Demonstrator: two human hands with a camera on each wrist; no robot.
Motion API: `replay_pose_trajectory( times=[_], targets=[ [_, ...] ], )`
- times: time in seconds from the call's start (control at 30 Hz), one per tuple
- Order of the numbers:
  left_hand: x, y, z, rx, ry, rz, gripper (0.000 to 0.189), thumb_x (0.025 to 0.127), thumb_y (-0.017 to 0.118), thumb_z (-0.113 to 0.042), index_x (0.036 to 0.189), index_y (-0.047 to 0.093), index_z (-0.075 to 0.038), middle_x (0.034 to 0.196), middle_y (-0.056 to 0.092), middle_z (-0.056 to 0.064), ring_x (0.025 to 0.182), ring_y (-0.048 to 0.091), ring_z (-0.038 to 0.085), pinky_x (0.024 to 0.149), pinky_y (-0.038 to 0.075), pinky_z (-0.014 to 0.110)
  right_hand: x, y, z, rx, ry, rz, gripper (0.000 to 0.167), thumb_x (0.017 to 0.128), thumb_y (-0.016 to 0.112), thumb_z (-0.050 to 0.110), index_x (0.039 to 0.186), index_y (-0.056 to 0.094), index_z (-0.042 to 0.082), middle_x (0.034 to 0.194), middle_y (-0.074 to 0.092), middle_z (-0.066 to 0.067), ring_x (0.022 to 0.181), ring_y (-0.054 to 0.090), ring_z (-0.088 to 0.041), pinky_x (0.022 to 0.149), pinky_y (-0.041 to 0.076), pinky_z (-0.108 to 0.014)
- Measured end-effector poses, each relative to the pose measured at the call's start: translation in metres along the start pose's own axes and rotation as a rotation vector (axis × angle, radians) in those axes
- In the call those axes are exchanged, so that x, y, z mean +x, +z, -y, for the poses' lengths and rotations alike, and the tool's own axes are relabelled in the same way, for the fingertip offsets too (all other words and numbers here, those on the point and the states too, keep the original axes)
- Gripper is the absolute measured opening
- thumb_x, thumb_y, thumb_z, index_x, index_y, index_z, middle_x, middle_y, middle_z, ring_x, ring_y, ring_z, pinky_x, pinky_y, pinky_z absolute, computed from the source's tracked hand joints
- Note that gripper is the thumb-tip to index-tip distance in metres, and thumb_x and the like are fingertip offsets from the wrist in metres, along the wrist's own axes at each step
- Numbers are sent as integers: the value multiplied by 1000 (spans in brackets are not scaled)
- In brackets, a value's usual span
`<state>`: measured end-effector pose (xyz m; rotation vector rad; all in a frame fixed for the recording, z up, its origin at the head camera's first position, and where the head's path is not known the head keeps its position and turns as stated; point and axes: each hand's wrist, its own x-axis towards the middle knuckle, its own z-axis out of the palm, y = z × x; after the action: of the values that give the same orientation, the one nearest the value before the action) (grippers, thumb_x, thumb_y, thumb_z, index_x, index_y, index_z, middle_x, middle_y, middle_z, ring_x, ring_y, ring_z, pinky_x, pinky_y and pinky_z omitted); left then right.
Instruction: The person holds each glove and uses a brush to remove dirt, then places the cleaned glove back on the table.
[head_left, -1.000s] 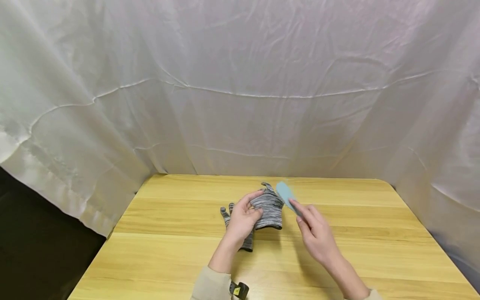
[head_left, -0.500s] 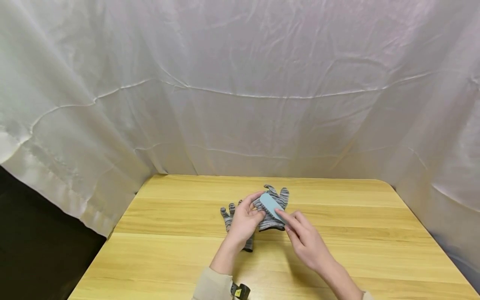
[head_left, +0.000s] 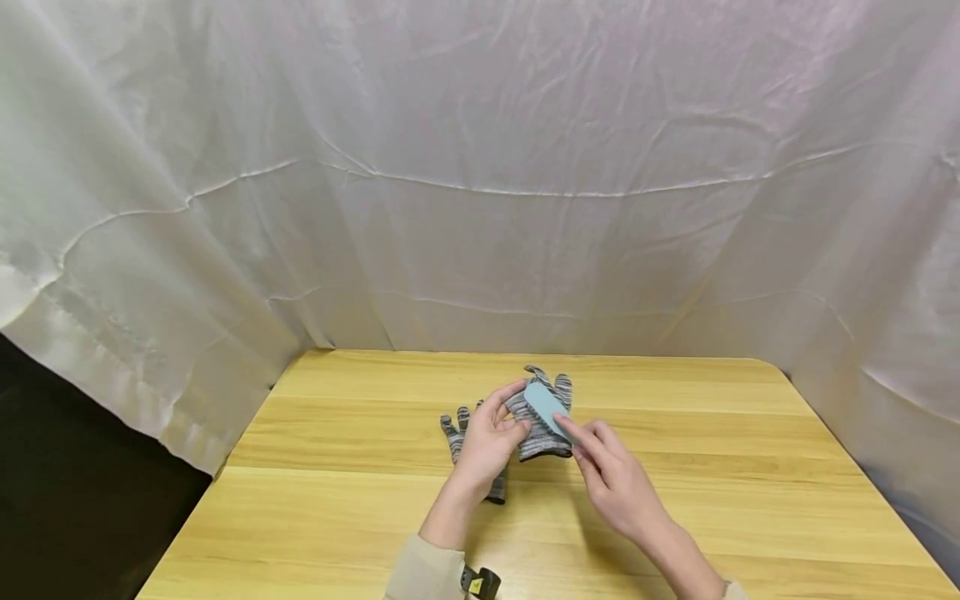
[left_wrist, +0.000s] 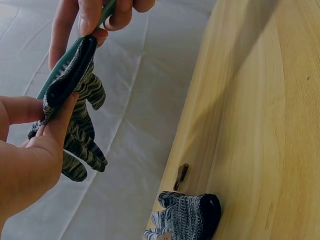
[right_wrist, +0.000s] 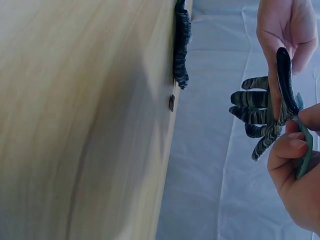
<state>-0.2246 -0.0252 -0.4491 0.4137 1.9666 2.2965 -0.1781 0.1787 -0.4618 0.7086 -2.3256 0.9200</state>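
Note:
A grey-and-black knit glove (head_left: pixel 542 443) is held above the table, its fingers pointing away and its dark cuff toward the person. My left hand (head_left: pixel 489 440) pinches the glove's left edge between thumb and fingers. My right hand (head_left: pixel 621 483) grips a light-blue brush (head_left: pixel 545 405) by its near end, index finger stretched along its back. The brush lies against the glove's upper face, bristles toward the fabric. In the left wrist view, the open cuff (left_wrist: pixel 71 80) shows beside the brush. A second matching glove (head_left: pixel 454 435) rests on the table, partly hidden under my left hand.
The wooden table (head_left: pixel 735 492) is backed by a pale grey curtain (head_left: pixel 480 250), which also hangs at both sides. A small dark brown piece (left_wrist: pixel 181 176) lies on the tabletop near the second glove. A black strapped device (head_left: pixel 482 582) sits at the left wrist.
The brush has moved from beside the held glove leftward onto its face, then shifted slightly right. The held glove has tilted a little. The left hand and the second glove stay nearly still.

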Motion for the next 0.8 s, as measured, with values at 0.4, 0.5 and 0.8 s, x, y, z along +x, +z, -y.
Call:
replay_pose_trajectory(
  times=[0.4,0.5,0.8],
  targets=[
    [-1,-1,-2,-11,13,-14,61,95,61,7,153,50,-10,162,39,20,55,39,4,48,36,14,0,-4,-4,-10,46,12,55,95,62,-7,146,62,16,100,56,3,71,42,1,56,42,-19],
    [-1,-1,-2,-10,17,-16,61,95,60,7,153,50,-10,163,37,21,56,39,4,49,37,15,0,-4,-5,-10,54,11,55,96,62,-7,146,62,16,100,56,4,71,42,1,55,42,-19],
    [1,-11,-5,-9,46,-107,61,94,60,9,152,52,-9,158,45,19,78,57,9,74,53,19,1,-12,-15,-1,162,-60,52,98,59,-8,147,60,11,101,58,-5,71,43,-2,54,41,-22]
  ],
)
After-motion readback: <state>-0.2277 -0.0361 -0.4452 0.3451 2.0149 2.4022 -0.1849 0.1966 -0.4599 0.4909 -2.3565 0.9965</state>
